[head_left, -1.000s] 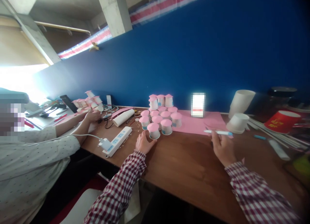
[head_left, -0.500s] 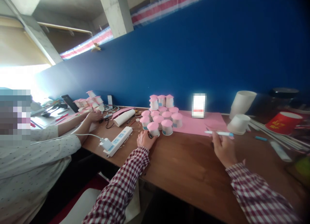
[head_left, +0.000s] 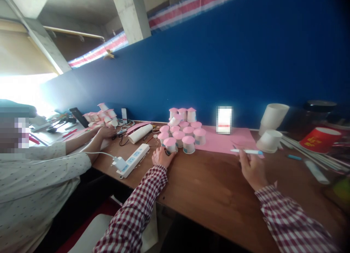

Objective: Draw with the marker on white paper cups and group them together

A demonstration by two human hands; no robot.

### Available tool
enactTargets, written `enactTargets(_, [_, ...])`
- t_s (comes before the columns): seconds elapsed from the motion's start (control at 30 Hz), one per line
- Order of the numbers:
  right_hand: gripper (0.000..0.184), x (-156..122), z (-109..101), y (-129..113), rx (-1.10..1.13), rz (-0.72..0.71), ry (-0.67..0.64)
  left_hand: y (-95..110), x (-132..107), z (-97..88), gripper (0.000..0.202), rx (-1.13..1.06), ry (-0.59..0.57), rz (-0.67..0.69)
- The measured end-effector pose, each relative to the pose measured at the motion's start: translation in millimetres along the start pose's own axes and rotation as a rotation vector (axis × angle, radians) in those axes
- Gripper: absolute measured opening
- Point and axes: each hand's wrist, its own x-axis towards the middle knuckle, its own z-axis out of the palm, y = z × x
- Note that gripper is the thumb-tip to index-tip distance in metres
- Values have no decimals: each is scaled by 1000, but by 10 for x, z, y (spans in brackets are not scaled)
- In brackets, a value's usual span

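My left hand point(head_left: 162, 158) is curled around the base of a small paper cup point(head_left: 171, 148) with a pink conical paper top, at the front left of a cluster. Several similar pink-topped cups point(head_left: 188, 146) stand beside and behind it. One cup point(head_left: 175, 120) leans over at the back left of the group. My right hand point(head_left: 253, 169) is closed on a white pen point(head_left: 247, 151) with a light blue end, held above the edge of a pink paper sheet point(head_left: 218, 141). Some of its fingers are hidden behind the hand.
A bright-screened phone point(head_left: 224, 120) stands on the pink sheet. White paper cups point(head_left: 269, 140), a red cup point(head_left: 320, 140) and a glue stick point(head_left: 316, 171) lie to the right. A power strip point(head_left: 133, 160) and a paper roll point(head_left: 140, 133) are left. A co-worker's hands point(head_left: 108, 131) work further left.
The front cup under my left hand has shifted slightly left with the hand. A cup at the back left has tipped from upright to leaning. My right hand has barely moved.
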Motion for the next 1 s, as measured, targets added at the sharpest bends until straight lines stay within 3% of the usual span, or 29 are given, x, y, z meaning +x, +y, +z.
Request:
enactTargets(0.27, [49,-3,-13,-28,13,16,-9,-147,-47,43,73,-106,3,68])
enactTargets(0.5, [47,-22,-6,-76,38,-42,-23,-300,-240,0,45,-305,187,161])
enactTargets(0.73, [43,-50,26,-83,103,49,-35,38,-94,-337,35,-386,322,389])
enactTargets(0.87, [41,-23,45,-40,109,34,-24,270,132,-604,34,-333,216,422])
enactTargets(1.0, [40,22,82,2,38,-40,94,397,259,-738,33,-269,118,413])
